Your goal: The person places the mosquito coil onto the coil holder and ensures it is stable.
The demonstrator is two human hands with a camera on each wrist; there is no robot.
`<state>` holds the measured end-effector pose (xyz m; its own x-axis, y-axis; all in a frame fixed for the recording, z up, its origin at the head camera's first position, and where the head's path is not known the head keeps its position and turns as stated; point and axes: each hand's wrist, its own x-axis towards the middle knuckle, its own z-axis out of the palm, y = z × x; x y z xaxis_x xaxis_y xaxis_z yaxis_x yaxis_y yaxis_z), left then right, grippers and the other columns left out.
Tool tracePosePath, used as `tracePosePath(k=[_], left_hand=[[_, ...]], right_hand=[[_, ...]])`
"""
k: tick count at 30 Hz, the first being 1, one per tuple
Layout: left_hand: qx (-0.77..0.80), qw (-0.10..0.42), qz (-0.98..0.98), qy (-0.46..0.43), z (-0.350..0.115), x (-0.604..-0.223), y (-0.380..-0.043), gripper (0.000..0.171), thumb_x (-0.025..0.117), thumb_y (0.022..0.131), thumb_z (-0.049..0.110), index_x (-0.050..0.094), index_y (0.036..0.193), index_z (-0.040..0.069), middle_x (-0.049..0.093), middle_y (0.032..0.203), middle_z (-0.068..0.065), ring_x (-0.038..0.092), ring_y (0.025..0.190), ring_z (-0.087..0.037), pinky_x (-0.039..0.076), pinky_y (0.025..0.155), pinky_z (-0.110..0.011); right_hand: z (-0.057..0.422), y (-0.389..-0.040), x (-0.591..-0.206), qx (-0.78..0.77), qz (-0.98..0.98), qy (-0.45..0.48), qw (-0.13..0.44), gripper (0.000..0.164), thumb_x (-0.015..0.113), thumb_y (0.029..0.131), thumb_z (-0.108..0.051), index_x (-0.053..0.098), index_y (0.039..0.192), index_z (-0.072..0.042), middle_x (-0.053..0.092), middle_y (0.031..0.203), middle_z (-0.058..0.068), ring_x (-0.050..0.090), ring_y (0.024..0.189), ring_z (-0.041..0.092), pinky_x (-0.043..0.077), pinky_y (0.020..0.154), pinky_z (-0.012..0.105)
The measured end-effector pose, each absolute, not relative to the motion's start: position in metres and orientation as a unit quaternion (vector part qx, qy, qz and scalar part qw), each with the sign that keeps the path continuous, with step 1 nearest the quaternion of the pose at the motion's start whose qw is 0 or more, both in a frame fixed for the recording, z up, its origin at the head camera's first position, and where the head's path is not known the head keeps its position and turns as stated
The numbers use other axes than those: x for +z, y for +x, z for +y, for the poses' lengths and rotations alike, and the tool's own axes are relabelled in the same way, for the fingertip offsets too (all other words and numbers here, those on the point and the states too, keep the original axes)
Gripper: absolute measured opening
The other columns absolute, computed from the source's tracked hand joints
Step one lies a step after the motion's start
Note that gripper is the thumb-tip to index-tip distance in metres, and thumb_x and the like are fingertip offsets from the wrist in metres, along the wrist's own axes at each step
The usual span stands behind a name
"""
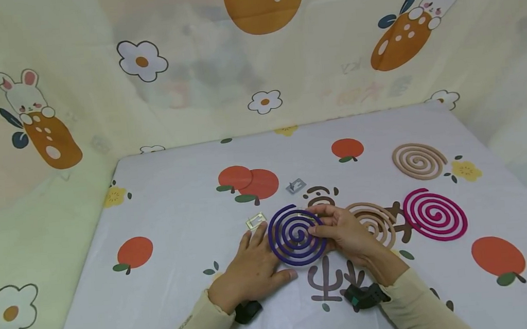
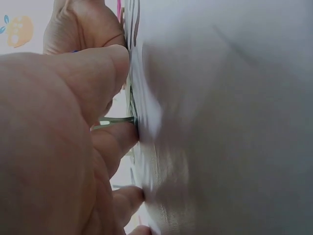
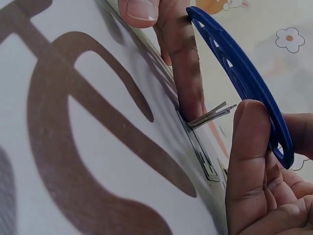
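Note:
My right hand [image 1: 350, 235] pinches a dark blue mosquito coil [image 1: 299, 234] near its rim, thumb on its upper face. The coil is tilted above the table in the right wrist view. Below it lies a thin metal coil stand [image 3: 198, 149], with its split prong raised toward the coil. My left hand [image 1: 253, 271] rests on the table with fingers spread, one fingertip pressing the stand's base. Just past the left fingertips is a gold-coloured coil stand [image 1: 256, 221]. The blue coil hides most of the stand beneath it in the head view.
A grey metal stand [image 1: 295, 185] lies farther back. Right of my right hand is a tan coil [image 1: 373, 221], partly behind it, then a magenta coil [image 1: 434, 214]. Another tan coil [image 1: 418, 161] lies at the back right. A printed cloth [image 1: 202, 97] hangs behind the table.

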<state>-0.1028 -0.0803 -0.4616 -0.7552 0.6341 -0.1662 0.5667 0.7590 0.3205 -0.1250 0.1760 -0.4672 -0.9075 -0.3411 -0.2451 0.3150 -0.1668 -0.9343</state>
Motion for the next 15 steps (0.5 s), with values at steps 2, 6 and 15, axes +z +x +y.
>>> tracePosePath(k=[2,6,15], left_hand=[[0.127,0.131,0.929,0.323,-0.0801,-0.4615,-0.1025,0.08,0.054,0.1,0.063,0.033,0.165,0.021,0.02,0.174,-0.008,0.011,0.16,-0.04,0.018,0.123,-0.065],[0.133,0.131,0.929,0.32,-0.0798,-0.4613,-0.102,0.082,0.054,0.099,0.065,0.034,0.165,0.021,0.02,0.174,-0.007,0.011,0.16,-0.039,0.018,0.123,-0.066],[0.138,0.135,0.928,0.318,-0.0797,-0.4623,-0.1027,0.085,0.054,0.098,0.068,0.032,0.165,0.021,0.019,0.174,-0.005,0.009,0.16,-0.038,0.017,0.123,-0.066]], right_hand=[[0.1758,-0.1251,-0.4672,-0.764,0.609,-0.009,0.216,0.05,0.068,0.096,0.004,0.046,0.141,0.008,0.075,0.112,0.01,0.075,0.092,0.019,0.063,0.074,0.033],[0.1756,-0.1249,-0.4672,-0.758,0.616,-0.001,0.216,0.049,0.068,0.095,0.003,0.047,0.14,0.007,0.075,0.11,0.01,0.074,0.09,0.018,0.063,0.073,0.032],[0.1757,-0.1249,-0.4694,-0.757,0.617,-0.004,0.216,0.049,0.067,0.096,0.003,0.046,0.141,0.008,0.074,0.11,0.012,0.074,0.085,0.017,0.063,0.073,0.03]])
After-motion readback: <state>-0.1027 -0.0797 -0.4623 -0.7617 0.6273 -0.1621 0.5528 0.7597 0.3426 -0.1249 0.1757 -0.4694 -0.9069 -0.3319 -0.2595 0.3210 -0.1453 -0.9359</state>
